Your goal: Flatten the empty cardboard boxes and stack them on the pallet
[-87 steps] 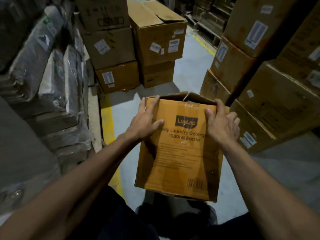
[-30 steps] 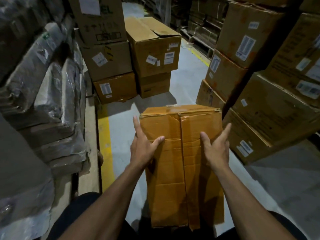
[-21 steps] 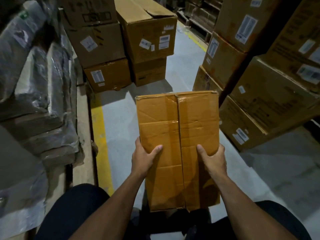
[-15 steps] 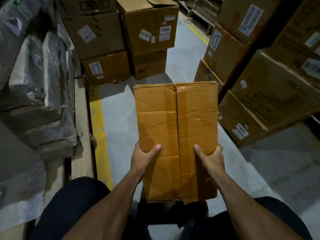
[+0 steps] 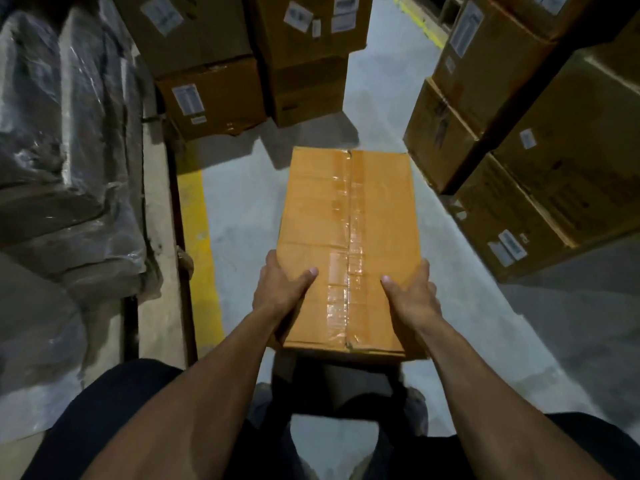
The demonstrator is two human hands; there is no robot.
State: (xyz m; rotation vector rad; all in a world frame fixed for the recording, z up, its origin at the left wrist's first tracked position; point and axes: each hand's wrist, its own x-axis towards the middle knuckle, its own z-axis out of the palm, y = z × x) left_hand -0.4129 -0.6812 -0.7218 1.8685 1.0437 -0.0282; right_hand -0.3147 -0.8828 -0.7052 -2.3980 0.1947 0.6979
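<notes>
An orange-brown cardboard box (image 5: 349,216) is held in front of me above the grey floor, its taped flap side facing up, with clear tape running down the middle seam. My left hand (image 5: 280,289) grips its near left edge, thumb lying on top. My right hand (image 5: 412,292) grips the near right edge the same way. The fingers of both hands are hidden under the box.
Stacked brown cartons (image 5: 214,95) stand ahead, and more cartons (image 5: 540,161) are piled at the right. Plastic-wrapped goods (image 5: 65,140) sit on a wooden pallet edge (image 5: 159,244) at the left. A yellow floor line (image 5: 201,258) runs beside it. My shoes (image 5: 412,407) show below.
The box turned from its printed side to its taped flap side. My hands slid from its upper corners down to the near edges, and the view tipped downward.
</notes>
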